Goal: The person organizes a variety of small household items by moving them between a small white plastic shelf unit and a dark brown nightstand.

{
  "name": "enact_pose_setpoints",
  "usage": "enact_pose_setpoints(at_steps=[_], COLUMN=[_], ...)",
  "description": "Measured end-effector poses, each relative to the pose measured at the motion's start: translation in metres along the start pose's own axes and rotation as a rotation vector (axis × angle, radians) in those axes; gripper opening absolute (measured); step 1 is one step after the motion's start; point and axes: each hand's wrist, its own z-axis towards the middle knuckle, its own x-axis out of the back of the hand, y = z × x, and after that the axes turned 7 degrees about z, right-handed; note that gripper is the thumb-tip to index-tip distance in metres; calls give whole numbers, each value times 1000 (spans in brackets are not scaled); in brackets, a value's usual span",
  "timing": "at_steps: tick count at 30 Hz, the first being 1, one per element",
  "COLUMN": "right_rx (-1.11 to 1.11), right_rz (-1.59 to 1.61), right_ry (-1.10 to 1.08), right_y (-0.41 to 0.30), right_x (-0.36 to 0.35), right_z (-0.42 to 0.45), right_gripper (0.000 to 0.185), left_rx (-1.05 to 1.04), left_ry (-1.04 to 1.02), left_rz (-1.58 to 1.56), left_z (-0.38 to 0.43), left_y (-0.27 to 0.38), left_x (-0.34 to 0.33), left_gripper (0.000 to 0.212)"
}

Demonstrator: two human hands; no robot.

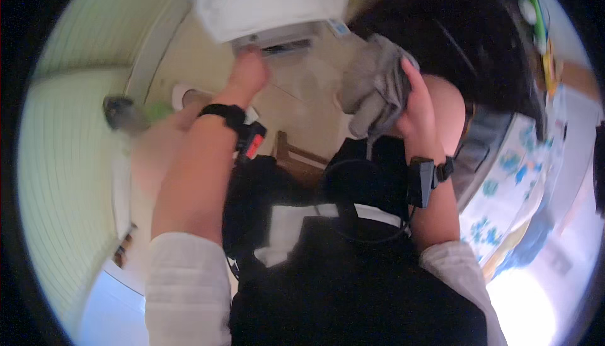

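Observation:
A crumpled grey cloth [378,86] hangs in my right hand [418,95], its folds bunched against the palm and a thin strip dangling below. My left hand [250,72] reaches forward, blurred, with its fingertips at a grey box-like unit [246,43]. That unit has a dark slot [286,48] beside the fingers. Whether the left fingers grip the unit or only touch it is hidden. Above it sits a large white object [272,3], cut off by the top of the view.
A wooden stool or chair part [302,157] stands between my legs on the tiled floor [302,105]. A large dark item [439,38] is at upper right. Flower-patterned fabric [505,176] lies at right. A ribbed pale wall [71,124] runs along the left.

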Motion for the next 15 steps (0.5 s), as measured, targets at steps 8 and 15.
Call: enact_pose_setpoints(at_steps=[8,15], right_rx=[-5,21], right_rz=[140,-61], right_ry=[-3,-53], right_y=[-13,-15], right_x=[17,14], right_z=[-2,-10], right_gripper=[29,30], left_rx=[-160,-468], left_ry=[-112,7], left_rz=[129,469], left_z=[55,78], left_y=[-26,-142], left_x=[-20,-81], left_gripper=[31,37])
